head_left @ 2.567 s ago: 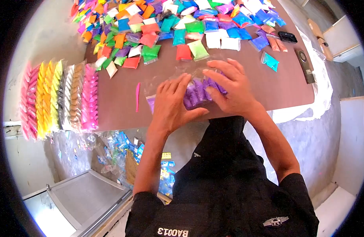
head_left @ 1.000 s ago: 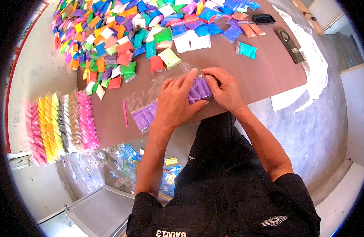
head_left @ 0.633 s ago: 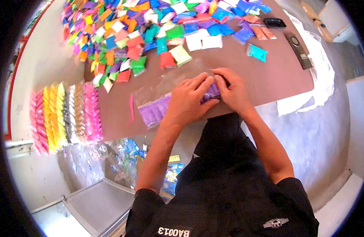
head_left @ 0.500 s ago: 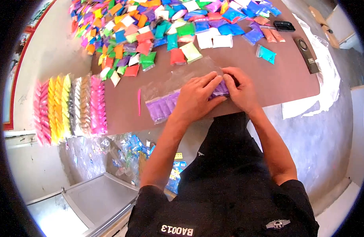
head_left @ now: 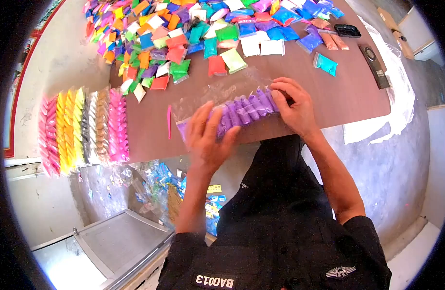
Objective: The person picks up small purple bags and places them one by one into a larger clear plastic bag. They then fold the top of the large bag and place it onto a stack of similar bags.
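Note:
A clear plastic bag with a row of purple packets lies near the table's front edge. Over its left end is my left hand, slightly blurred, its fingers apart and resting on the packets. At the bag's right end my right hand pinches the edge between thumb and curled fingers. The bag's empty clear part stretches away behind the packets. A thin pink strip lies on the table just left of the bag.
A heap of colourful packets covers the table's far side. Rows of packed packets stand at the left. A teal packet, a black tray and a dark device lie at the right of the brown table.
My left hand has slid left along the bag, uncovering the purple packets in its middle. My right hand has stayed at the right end.

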Motion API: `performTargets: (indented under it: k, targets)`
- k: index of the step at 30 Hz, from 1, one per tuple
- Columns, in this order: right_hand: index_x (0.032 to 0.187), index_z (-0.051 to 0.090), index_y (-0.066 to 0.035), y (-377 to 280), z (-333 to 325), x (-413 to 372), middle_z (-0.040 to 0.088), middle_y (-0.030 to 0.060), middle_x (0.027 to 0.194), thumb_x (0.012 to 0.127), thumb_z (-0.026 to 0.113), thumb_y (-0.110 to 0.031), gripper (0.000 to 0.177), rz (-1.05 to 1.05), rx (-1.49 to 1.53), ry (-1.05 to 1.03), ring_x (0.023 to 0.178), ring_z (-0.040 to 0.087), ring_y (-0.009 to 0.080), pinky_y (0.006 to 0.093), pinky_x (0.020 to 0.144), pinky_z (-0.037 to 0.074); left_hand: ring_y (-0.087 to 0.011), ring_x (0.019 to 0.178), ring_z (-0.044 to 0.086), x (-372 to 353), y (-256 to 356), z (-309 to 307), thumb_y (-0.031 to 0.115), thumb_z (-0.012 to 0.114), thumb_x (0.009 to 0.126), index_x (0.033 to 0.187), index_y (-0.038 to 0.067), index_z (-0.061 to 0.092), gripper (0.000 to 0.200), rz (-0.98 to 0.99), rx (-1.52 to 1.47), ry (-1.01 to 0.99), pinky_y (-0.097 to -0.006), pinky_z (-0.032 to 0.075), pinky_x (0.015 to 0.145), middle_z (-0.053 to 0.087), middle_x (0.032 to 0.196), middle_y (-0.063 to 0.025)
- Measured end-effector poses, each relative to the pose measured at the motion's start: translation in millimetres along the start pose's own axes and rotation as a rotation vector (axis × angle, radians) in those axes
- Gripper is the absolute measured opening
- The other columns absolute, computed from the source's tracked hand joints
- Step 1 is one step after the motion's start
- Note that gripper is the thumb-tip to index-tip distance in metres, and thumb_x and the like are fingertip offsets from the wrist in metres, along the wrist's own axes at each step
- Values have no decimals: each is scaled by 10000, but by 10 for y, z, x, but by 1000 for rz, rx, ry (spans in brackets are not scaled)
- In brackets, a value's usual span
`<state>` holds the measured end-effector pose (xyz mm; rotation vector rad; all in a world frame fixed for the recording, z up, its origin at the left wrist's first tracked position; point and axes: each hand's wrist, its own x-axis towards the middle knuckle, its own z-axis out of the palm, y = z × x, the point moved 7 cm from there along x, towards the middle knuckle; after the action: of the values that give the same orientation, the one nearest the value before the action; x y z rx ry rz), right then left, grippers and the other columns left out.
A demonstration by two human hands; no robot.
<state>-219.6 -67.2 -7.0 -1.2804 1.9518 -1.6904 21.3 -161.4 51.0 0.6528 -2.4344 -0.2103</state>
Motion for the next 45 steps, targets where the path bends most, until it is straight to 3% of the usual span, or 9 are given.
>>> performTargets:
  k: [2,4,10,13,16,22,28,34,45]
  targets:
    - [1202,775,12,-48,-31,2,745,142,1268,1019,723,-33,195,-54,-11,14,1057,735,237,340,915,586,-404,1368,624,-134,-219,-130,245,913,890,1358,30,720,550,-64,-5,72,-508,500,1144,653,1502,-209]
    - [1193,783,-5,-293,-52,-71,738,162,1328,953,756,-61,248,-335,-212,15,1219,720,352,445,1018,583,-414,1353,636,-308,-538,-369,213,870,954,1347,5,716,470,-174,18,252,-508,511,1136,673,1474,-228]
    - [1392,716,-54,-894,172,-172,666,135,1502,939,783,-231,491,-603,-469,-212,1388,624,323,528,1200,443,-429,1316,665,-639,-1358,-548,190,778,1037,1349,-22,705,384,-383,152,270,-505,517,1132,690,1445,-253]
    - [1470,665,-39,-694,601,-366,606,142,1591,949,764,-259,574,-556,-552,-457,1486,556,315,520,1275,348,-430,1320,661,-627,-1321,-347,196,688,1093,1363,-35,694,355,-372,72,250,-504,513,1134,691,1429,-258]
    - [1519,623,-45,-676,674,-404,564,125,1640,956,765,-303,635,-499,-586,-482,1526,509,285,513,1306,284,-434,1316,661,-512,-1197,-251,245,591,1140,1368,-45,688,381,-336,-73,268,-498,513,1128,688,1424,-265]
    - [1527,612,-34,-813,604,-356,563,143,1638,956,770,-357,675,-474,-556,-453,1518,514,315,525,1297,300,-425,1308,667,-584,-1264,-155,357,504,1173,1379,-56,684,495,-357,-214,267,-480,511,1128,680,1438,-272]
    - [1547,591,-29,-820,895,-402,544,157,1650,947,782,-379,721,-486,-545,-562,1537,492,322,521,1301,294,-420,1304,676,-587,-1263,-144,376,503,1174,1359,-58,698,510,-380,-212,257,-479,510,1133,696,1410,-271]
    - [1512,604,-21,-784,1009,-440,545,155,1629,890,829,-390,757,-530,-595,-558,1525,490,305,536,1292,299,-428,1308,674,-540,-1234,-183,366,498,1176,1336,-65,705,504,-366,-221,279,-483,513,1129,694,1408,-279]
    - [1535,572,7,-864,1154,-425,501,175,1669,916,812,-382,770,-524,-553,-542,1533,480,348,529,1301,286,-419,1315,678,-622,-1311,-96,313,520,1173,1339,-66,705,453,-432,-248,268,-478,513,1136,706,1407,-269]
